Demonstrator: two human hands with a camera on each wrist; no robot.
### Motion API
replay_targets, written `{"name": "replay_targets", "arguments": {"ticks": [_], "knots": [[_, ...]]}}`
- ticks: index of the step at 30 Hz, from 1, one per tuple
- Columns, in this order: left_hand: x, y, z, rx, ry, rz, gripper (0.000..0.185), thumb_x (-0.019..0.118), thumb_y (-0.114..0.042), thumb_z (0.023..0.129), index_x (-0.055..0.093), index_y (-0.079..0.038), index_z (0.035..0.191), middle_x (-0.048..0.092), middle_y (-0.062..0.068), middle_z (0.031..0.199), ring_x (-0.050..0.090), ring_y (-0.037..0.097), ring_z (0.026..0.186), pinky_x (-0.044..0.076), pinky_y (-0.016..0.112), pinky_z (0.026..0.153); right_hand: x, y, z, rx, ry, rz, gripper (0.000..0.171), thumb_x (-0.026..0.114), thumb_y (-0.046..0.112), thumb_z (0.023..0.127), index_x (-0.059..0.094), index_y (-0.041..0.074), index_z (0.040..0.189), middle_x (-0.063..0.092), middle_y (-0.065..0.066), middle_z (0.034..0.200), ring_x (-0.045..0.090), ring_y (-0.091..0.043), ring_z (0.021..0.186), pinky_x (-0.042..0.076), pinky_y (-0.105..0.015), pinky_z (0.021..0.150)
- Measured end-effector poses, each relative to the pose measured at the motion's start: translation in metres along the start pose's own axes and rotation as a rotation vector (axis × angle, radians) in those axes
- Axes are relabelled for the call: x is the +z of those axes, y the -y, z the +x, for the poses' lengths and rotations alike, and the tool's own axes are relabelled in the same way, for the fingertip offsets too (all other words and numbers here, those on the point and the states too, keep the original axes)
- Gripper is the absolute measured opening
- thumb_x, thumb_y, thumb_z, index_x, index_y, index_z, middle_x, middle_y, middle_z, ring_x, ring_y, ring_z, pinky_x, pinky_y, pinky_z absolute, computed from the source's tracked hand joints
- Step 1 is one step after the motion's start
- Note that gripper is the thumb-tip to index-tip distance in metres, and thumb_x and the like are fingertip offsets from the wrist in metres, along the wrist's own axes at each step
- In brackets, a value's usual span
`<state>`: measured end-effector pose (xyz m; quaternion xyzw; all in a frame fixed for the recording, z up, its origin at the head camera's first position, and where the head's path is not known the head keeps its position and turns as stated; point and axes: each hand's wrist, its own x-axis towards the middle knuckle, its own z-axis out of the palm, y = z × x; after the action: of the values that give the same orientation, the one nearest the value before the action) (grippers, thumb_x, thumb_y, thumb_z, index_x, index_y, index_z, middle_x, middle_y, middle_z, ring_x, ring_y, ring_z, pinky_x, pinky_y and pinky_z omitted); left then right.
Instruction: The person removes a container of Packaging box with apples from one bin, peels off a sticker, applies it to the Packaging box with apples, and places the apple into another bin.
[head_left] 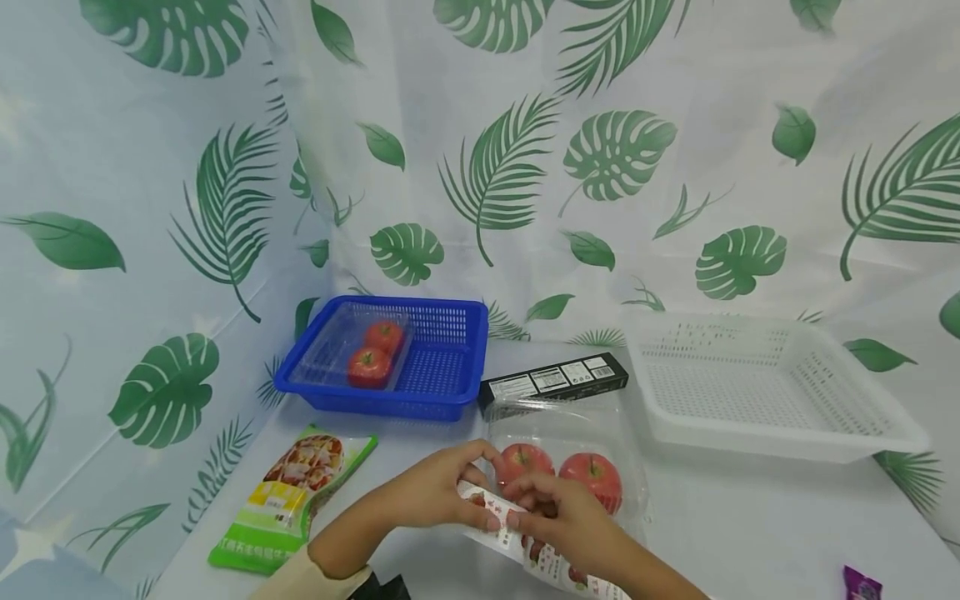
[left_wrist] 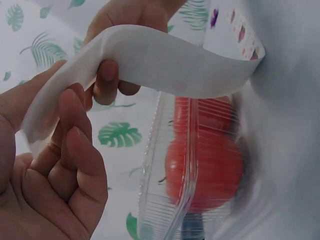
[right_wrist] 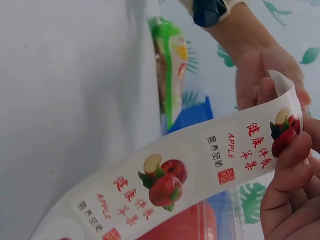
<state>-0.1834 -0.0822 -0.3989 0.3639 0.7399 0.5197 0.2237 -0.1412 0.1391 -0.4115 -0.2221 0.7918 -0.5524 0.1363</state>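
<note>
A strip of white stickers (right_wrist: 210, 145) printed with red apples and "APPLE" runs between my two hands. My left hand (head_left: 431, 492) pinches its end between thumb and fingers. Close beside it, my right hand (head_left: 562, 521) pinches the strip a little further along. The rest hangs down toward the table in a curve, its plain back (left_wrist: 165, 62) turned to the left wrist view. Just behind the hands stands a clear plastic clamshell box (head_left: 633, 458) with its lid raised. Two red apples (head_left: 592, 479) sit in it, one partly hidden by my fingers.
A blue basket (head_left: 390, 407) at back left holds another clear box with two apples. A black box (head_left: 558, 379) lies behind the clamshell. To the right is a white basket (head_left: 780, 442). A green food bag (head_left: 300, 492) lies left, a purple packet (head_left: 861, 583) front right.
</note>
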Motion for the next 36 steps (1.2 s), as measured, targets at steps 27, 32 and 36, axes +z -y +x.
{"name": "replay_targets", "arguments": {"ticks": [27, 32, 36], "knots": [[0.011, 0.001, -0.006, 0.030, 0.080, -0.615, 0.036, 0.057, 0.009, 0.080, 0.045, 0.009, 0.114, 0.065, 0.008, 0.087, 0.064, 0.021, 0.076, 0.051, 0.040, 0.072, -0.021, -0.010, -0.019, -0.029, 0.067, -0.040, 0.022, 0.058, 0.029, 0.087, 0.060, 0.022, 0.107, 0.060, -0.001, 0.095, 0.057, -0.015, 0.065, 0.050, -0.033, 0.054], [0.016, 0.001, -0.003, 0.003, 0.048, -0.600, 0.031, 0.059, 0.006, 0.080, 0.048, 0.011, 0.109, 0.064, 0.009, 0.086, 0.064, 0.022, 0.076, 0.052, 0.036, 0.070, -0.013, 0.001, -0.021, -0.258, -0.175, -0.330, 0.022, 0.061, 0.030, 0.084, 0.056, 0.030, 0.106, 0.054, 0.012, 0.096, 0.051, -0.005, 0.064, 0.047, -0.021, 0.053], [0.021, 0.001, 0.000, -0.006, 0.031, -0.617, 0.026, 0.060, 0.003, 0.081, 0.049, 0.010, 0.104, 0.063, 0.011, 0.085, 0.064, 0.023, 0.077, 0.051, 0.038, 0.072, -0.009, 0.007, -0.021, -0.460, -0.240, -0.381, 0.014, 0.062, 0.020, 0.085, 0.057, 0.026, 0.096, 0.053, 0.015, 0.084, 0.049, -0.001, 0.065, 0.045, -0.017, 0.052]]}}
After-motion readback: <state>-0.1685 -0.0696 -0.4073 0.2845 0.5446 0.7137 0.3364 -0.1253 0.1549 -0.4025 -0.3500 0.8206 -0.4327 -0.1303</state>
